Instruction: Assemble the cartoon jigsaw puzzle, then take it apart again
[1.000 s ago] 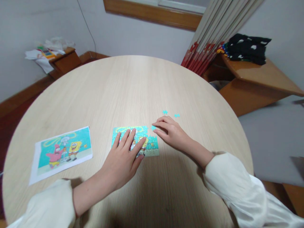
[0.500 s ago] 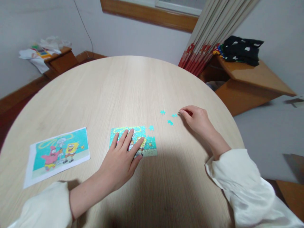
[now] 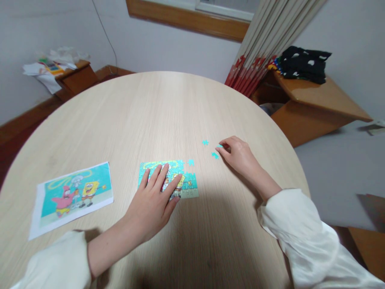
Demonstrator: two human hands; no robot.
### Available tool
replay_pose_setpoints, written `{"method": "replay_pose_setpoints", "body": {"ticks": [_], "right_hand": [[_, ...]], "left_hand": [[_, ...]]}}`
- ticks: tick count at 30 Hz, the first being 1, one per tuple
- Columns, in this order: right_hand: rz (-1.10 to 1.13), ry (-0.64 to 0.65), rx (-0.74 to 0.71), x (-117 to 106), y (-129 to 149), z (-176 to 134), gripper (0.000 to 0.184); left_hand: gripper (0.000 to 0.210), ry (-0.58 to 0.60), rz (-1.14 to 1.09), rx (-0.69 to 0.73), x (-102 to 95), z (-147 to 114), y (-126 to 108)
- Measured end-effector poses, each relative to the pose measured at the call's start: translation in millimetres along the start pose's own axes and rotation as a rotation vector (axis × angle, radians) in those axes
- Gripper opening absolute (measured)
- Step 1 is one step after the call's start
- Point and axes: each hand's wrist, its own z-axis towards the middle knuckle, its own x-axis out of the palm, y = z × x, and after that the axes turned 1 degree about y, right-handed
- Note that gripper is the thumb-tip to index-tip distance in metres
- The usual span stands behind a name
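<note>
A partly assembled jigsaw puzzle (image 3: pixel 191 190) with a cartoon picture lies flat on the table. My left hand (image 3: pixel 153 198) rests on it, fingers spread, covering much of its left and middle. At the puzzle's upper right corner sits a turquoise puzzle piece (image 3: pixel 191 162), beside a gap where bare table shows. To the right, the thumb and index finger of my right hand (image 3: pixel 237 152) close round another turquoise puzzle piece (image 3: pixel 220 146), partly hidden by the fingertips. Two loose pieces lie near that hand: one piece (image 3: pixel 205 142) farther left, another piece (image 3: pixel 215 155) just below the fingertips.
A printed sheet (image 3: pixel 73 194) with the same cartoon picture lies at the left of the round wooden table (image 3: pixel 168 108). Beyond the table's right edge stands a wooden cabinet (image 3: pixel 319 112) with dark cloth (image 3: pixel 303 64) on top. A curtain (image 3: pixel 264 36) hangs behind.
My right hand has moved left, and its fingertips have come onto the turquoise piece that lay just beside them. My left hand stays on the puzzle.
</note>
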Motion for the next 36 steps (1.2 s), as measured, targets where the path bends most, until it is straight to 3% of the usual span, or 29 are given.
{"method": "replay_pose_setpoints", "body": {"ticks": [10, 16, 20, 36], "right_hand": [[0.113, 0.057, -0.039, 3.9, -6.1, -1.9, 0.016], [0.168, 0.072, 0.008, 3.4, -8.2, -1.7, 0.017], [0.158, 0.077, 0.039, -0.1, -7.2, -0.4, 0.021], [0.109, 0.161, -0.061, 1.8, -12.3, -1.0, 0.014]], "left_hand": [[0.043, -0.005, -0.028, -0.011, -0.1, -0.2, 0.2], [0.044, -0.008, -0.012, 0.001, 0.1, -0.5, -0.1], [0.043, -0.01, -0.013, 0.0, 0.1, -0.7, 0.2], [0.043, 0.011, -0.037, -0.01, -1.2, 0.1, -1.0]]}}
